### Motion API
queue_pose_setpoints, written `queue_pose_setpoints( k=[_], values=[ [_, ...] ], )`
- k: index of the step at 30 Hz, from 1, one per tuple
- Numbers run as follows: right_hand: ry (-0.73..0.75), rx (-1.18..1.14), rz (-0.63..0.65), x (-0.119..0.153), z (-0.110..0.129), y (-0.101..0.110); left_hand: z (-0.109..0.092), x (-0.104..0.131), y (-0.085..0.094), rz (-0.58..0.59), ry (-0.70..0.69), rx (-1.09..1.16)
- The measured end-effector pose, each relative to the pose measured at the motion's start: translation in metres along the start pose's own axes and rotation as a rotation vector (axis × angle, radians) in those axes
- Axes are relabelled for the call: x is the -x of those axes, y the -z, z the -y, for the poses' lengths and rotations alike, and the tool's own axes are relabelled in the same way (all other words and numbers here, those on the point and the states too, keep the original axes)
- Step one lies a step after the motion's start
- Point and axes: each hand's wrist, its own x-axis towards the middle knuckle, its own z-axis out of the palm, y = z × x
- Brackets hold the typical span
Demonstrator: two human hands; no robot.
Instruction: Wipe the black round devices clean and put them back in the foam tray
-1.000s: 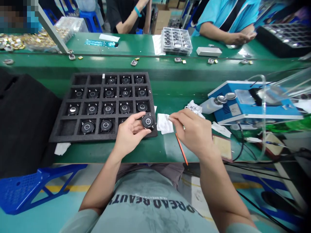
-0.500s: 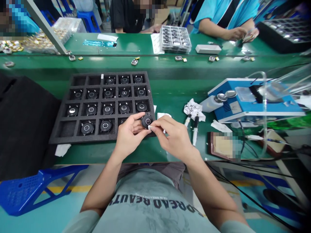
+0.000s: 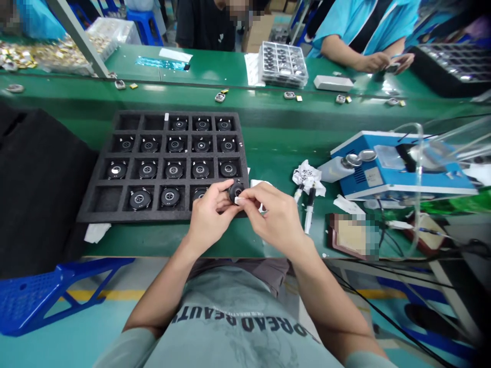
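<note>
A round black watch case (image 3: 235,190) is gripped by my left hand (image 3: 211,212) above the near right corner of a black foam tray (image 3: 105,220). My right hand (image 3: 273,214) pinches a small white wipe (image 3: 239,201) against the lower edge of the case. Several similar watch cases lie in the tray's compartments, such as one watch case (image 3: 170,196) in the near row. My left hand partly covers another watch case (image 3: 200,193) in that row.
Right of my hands lie syringes (image 3: 309,212), crumpled tissue (image 3: 307,176), a white bottle (image 3: 332,167) and a blue-white machine (image 3: 399,171). A soldering sponge holder (image 3: 347,232) sits near the front edge. Black foam (image 3: 42,194) stands at left. Across the bench, a co-worker's hands (image 3: 378,62) handle a small part.
The watch case has tilted in my left hand, and the white wipe shows more across its lower edge. The view has shifted slightly. Across the bench, a co-worker's arm has drawn back.
</note>
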Motion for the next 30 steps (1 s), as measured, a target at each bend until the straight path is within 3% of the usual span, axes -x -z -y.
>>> queue_pose_setpoints(
  k=[6, 10, 12, 15, 17, 18, 23, 27, 30],
  values=[
    [0.082, 0.082, 0.042, -0.009, 0.008, -0.002, 0.000, -0.001, 0.002, 0.012, 0.003, -0.053],
    [0.010, 0.123, 0.052, -0.008, -0.014, 0.012, -0.004, -0.003, 0.002, -0.003, 0.100, 0.106],
    [-0.137, -0.045, -0.021, -0.007, -0.033, 0.020, -0.009, -0.005, 0.002, -0.012, 0.126, 0.149],
    [-0.392, -0.615, -0.128, -0.004, -0.054, 0.032, -0.015, -0.008, 0.004, -0.044, 0.135, 0.183],
    [-0.491, -0.919, -0.160, -0.003, -0.060, 0.039, -0.019, -0.011, 0.006, -0.063, 0.130, 0.211],
    [-0.514, -0.960, -0.170, -0.002, -0.062, 0.043, -0.020, -0.013, 0.007, -0.071, 0.123, 0.225],
    [-0.581, -0.531, -0.328, 0.002, -0.086, 0.079, -0.023, -0.020, 0.008, -0.127, 0.056, 0.252],
    [-0.645, -0.147, -0.573, -0.006, -0.137, 0.130, -0.025, -0.021, 0.008, -0.112, 0.080, 0.273],
    [-0.709, 0.120, -0.545, -0.022, -0.175, 0.153, -0.027, -0.023, 0.008, -0.110, 0.098, 0.270]
  ],
)
